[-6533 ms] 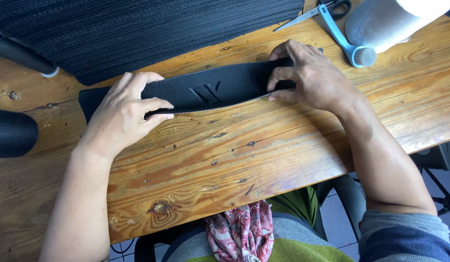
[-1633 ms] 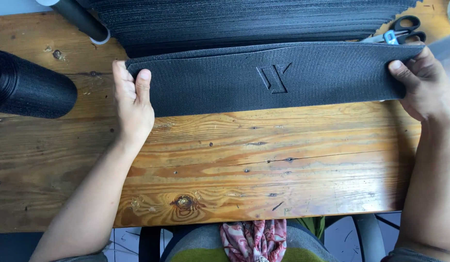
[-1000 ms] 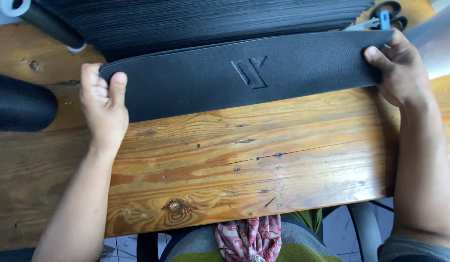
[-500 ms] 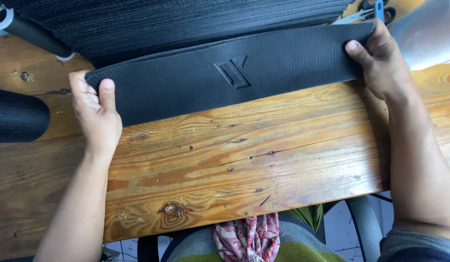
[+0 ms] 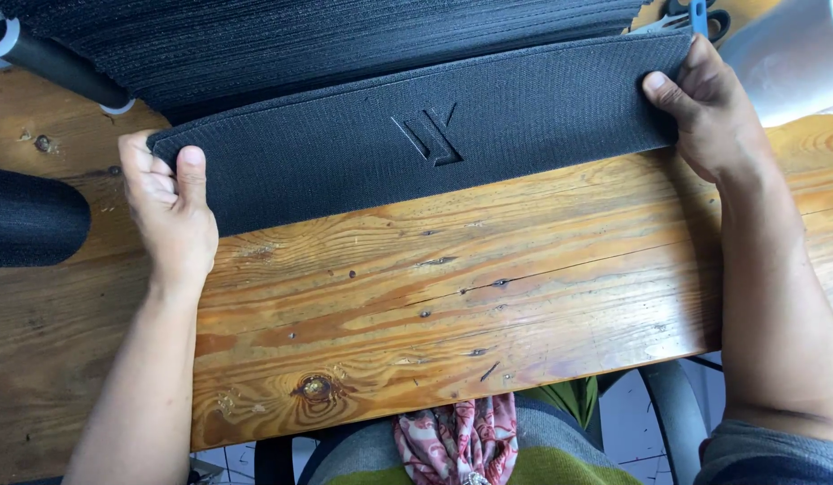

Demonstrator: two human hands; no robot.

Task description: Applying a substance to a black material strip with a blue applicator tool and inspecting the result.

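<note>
A wide black textured band (image 5: 416,139) with an embossed angular mark in its middle lies stretched across the wooden table (image 5: 452,305). My left hand (image 5: 170,211) grips its left end, thumb on top. My right hand (image 5: 708,108) grips its right end, thumb pressed on the band's surface. Just behind the band sits a large stack of black ribbed material (image 5: 327,40).
A black roll (image 5: 30,216) lies at the left edge. A black tube with a white end (image 5: 39,58) is at the upper left. Blue-handled scissors (image 5: 695,16) and a pale rounded container (image 5: 789,58) sit at the upper right. The table's near edge is above my lap.
The band was narrow and folded under both hands 6.5 s ago; it is now spread to full width, held at both ends, and has stayed against the black stack over the last second.
</note>
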